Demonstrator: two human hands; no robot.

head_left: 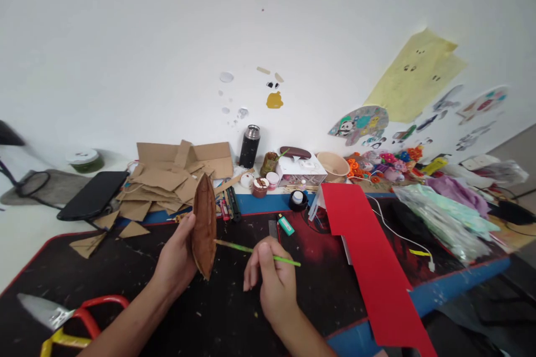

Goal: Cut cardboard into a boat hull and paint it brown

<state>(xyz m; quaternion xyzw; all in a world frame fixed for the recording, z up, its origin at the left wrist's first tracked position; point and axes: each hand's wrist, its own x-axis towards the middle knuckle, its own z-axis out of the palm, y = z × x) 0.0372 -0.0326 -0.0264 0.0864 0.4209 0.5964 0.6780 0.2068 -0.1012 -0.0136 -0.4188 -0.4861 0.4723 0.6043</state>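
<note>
My left hand (178, 254) grips a brown boat-shaped cardboard piece (205, 223) by its left side, tilted upright with its hollow toward me. In my right hand (274, 279) is a thin paintbrush (238, 247) with a green handle, pinched between thumb and fingers. The brush tip meets the right edge of the brown piece, as far as I can tell. Brown colour covers the inside of the piece. Beyond my hands stand an open jar of brown paint (260, 187) and a pink-white jar (272, 180).
Cut cardboard pieces (163, 184) lie in a heap at the back left. Large scissors (71, 318) rest at the front left. A green lighter (286, 225), a black bottle (250, 148) and a long red sheet (372, 262) are on the table to the back and right.
</note>
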